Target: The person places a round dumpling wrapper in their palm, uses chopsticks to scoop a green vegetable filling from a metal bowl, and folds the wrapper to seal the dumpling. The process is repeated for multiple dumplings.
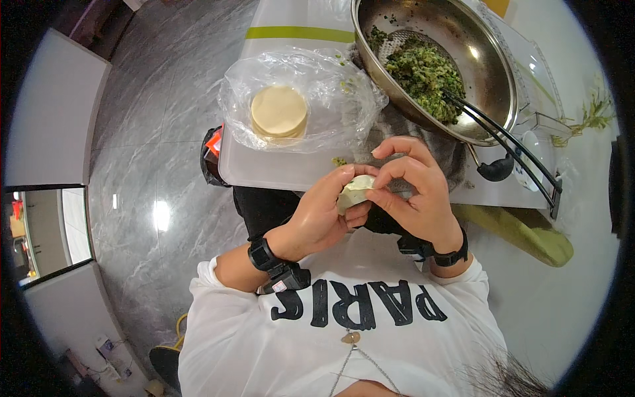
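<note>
A pale dumpling (355, 194) with its wrapper folded over is held between my two hands, just past the near edge of the table. My left hand (325, 211) cradles it from the left, thumb on top and fingers beneath. At its right end, the thumb and index finger of my right hand (414, 193) pinch the wrapper's edge. A stack of round dough wrappers (279, 110) lies on a clear plastic bag (330, 119) to the upper left. Chopped green filling (421, 74) sits in a large steel pan (507, 64) at the upper right.
Black-handled tongs or chopsticks (516, 144) lean from the filling over the pan's rim, near its black handle knob (496, 168). A grey cloth (412, 126) lies under the pan on the white table (268, 171). A bit of filling (339, 162) is by the near edge.
</note>
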### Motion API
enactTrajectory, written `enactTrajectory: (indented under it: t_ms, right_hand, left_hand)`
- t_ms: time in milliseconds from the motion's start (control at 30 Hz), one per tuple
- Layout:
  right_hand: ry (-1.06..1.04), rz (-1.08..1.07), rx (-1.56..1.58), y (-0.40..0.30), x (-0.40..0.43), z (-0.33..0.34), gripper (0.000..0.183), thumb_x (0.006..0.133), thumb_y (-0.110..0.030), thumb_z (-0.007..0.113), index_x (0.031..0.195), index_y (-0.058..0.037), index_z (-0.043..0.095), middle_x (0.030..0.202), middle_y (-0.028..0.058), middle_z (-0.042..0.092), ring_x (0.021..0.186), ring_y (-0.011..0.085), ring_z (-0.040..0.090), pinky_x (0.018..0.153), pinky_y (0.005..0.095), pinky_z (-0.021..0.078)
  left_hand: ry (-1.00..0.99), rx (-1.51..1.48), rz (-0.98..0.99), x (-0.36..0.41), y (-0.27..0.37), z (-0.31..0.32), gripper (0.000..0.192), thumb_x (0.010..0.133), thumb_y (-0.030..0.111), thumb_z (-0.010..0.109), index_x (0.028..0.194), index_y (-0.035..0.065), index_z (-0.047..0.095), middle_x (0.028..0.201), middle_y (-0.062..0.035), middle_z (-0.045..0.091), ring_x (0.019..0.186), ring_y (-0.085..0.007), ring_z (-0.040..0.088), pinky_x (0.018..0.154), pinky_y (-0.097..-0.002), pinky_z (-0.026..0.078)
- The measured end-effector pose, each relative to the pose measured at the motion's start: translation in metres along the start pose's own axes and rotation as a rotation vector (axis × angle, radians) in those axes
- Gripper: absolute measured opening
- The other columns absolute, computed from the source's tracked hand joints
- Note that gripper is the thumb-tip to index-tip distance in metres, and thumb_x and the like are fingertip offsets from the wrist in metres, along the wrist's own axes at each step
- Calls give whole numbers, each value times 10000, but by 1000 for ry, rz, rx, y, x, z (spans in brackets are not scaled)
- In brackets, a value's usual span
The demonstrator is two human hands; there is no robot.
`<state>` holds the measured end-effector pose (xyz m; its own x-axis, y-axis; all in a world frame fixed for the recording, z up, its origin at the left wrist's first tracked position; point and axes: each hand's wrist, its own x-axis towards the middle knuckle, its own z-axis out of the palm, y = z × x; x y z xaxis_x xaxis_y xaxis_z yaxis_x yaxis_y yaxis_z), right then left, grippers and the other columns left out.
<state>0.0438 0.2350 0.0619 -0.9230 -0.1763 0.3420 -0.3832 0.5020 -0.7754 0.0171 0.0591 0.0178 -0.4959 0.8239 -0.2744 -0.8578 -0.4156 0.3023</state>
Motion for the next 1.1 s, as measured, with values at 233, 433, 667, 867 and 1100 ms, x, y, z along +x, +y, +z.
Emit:
enactTrajectory:
  t_ms: [233,433,667,867,1100]
  right_hand:
    - [24,-41,16,0,-4,-1,203,709,-77,748,882,-73,642,1096,129,570,973,285,573,865,359,450]
    - [-8,-66,-39,0,2,-1,211,710,-74,734,895,-54,637,1113,139,561,973,283,573,846,346,462]
    - [-4,-8,46,0,2,1,147,708,-57,720,835,-55,646,1082,133,574,964,283,575,830,351,463]
    - [40,-260,-234,1,5,-4,153,680,-63,724,822,-76,667,1039,110,591,946,299,565,864,407,419]
    - [40,-267,-182,2,3,-5,198,698,-64,704,893,-78,672,1053,116,583,956,295,558,880,411,412]
  left_hand:
    - [109,49,-9,-2,0,6,332,1027,296,304,1153,83,525,828,8,490,614,-84,359,567,-233,310]
    - [152,115,-22,-1,-1,10,321,1026,295,316,1160,87,520,834,12,488,623,-70,366,566,-225,306]
    - [178,117,-2,-1,-2,11,296,1021,285,345,1151,85,520,822,14,486,624,-69,367,549,-222,300]
    - [101,116,-9,-3,-1,4,306,1020,302,344,1141,86,524,818,14,486,619,-73,365,548,-230,303]
    - [96,78,-30,-1,-2,4,321,1020,343,333,1103,107,533,809,24,506,586,-58,364,549,-216,307]
